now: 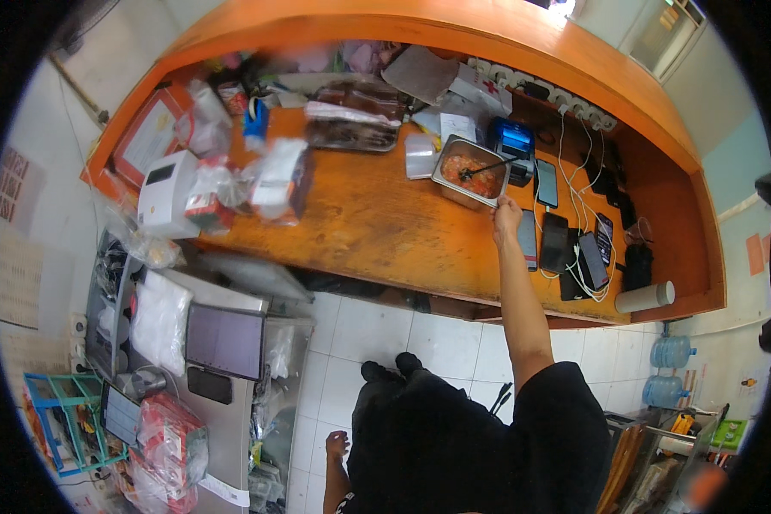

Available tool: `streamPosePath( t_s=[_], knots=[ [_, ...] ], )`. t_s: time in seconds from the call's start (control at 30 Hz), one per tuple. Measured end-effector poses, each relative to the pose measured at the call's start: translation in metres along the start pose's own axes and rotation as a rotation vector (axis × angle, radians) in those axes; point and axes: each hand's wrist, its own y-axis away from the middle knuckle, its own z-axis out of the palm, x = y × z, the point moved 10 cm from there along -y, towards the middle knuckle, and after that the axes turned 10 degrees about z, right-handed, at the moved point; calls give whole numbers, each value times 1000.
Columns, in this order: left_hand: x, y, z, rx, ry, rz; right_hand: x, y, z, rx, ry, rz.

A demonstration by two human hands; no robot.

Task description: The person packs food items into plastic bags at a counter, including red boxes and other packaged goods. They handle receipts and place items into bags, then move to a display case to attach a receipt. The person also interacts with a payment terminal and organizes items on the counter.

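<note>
My right arm stretches out over the wooden counter. The fingers of my right hand (pixel 507 216) are closed on the near right corner of a rectangular steel food pan (pixel 464 197). Inside the pan lies a chunky red-orange food (pixel 484 183), perhaps a sauce or relish. A black-handled utensil (pixel 493 167) rests in it, its handle leaning over the right rim. My left hand (pixel 337 444) hangs low beside my body, its fingers loosely curled, and I see nothing held in it.
Right of the pan, several phones (pixel 555 242) lie among white charging cables (pixel 578 206). A blue-and-black device (pixel 512 141) stands behind the pan. A dark tray (pixel 351 128), wrapped packages (pixel 278 180) and a white machine (pixel 164 197) occupy the counter's left. A steel cabinet (pixel 231 428) stands at my left.
</note>
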Motion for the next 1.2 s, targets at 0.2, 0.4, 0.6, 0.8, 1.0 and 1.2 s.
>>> streamPosePath(
  t_s=[0.2,0.4,0.6,0.8,1.0,1.2],
  knots=[
    [-33,-29,-24,-102,-174,-175,42,84,51,-317,-45,124],
    [2,-63,-41,109,195,-255,16,152,48,-471,305,81],
    [55,-106,10,103,73,-249,-147,68,-9,-352,226,-383],
    [98,-155,103,1,72,-72,-216,-59,17,-151,1020,-852],
    [122,-141,160,121,96,-7,-195,-124,47,-210,1439,-860],
    [103,-95,189,138,-26,-106,-194,-124,52,-196,1405,-909]
  ],
)
